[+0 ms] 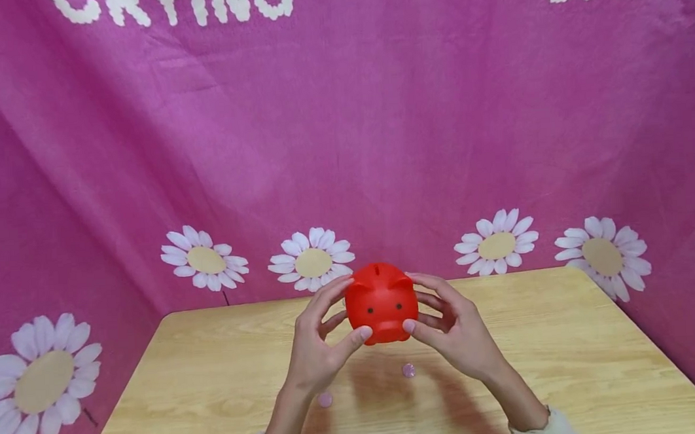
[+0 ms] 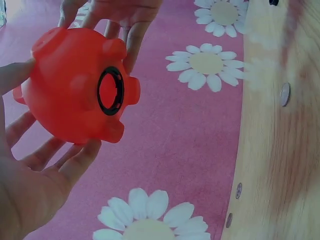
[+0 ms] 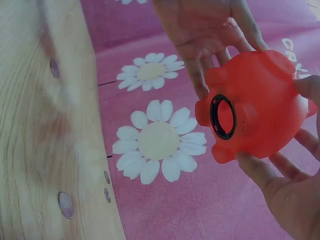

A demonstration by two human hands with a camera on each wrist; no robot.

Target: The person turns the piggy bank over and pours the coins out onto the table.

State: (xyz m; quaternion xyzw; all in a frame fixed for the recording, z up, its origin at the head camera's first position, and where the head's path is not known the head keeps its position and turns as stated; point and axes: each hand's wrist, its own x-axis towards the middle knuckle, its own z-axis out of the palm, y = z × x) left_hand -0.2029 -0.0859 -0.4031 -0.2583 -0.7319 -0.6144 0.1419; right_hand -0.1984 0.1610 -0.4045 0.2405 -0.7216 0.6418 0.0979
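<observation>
A red piggy bank (image 1: pixel 381 302) is held above the wooden table (image 1: pixel 213 361), snout toward me, coin slot on top. My left hand (image 1: pixel 343 309) grips its left side, thumb under the snout and fingers curled over the ear. My right hand (image 1: pixel 425 303) grips the right side in the same way. In the left wrist view the piggy bank (image 2: pixel 70 95) shows its underside, with an open black-ringed hole (image 2: pixel 111 91). The right wrist view shows the same black-ringed hole (image 3: pixel 222 116) in the piggy bank (image 3: pixel 265 110). Two coins (image 1: pixel 408 370) (image 1: pixel 324 399) lie on the table below my hands.
A pink cloth with white daisies (image 1: pixel 313 261) hangs behind and on both sides of the table. More coins (image 3: pixel 65 204) (image 2: pixel 285 94) lie on the tabletop. The table's far edge (image 1: pixel 504 275) meets the cloth.
</observation>
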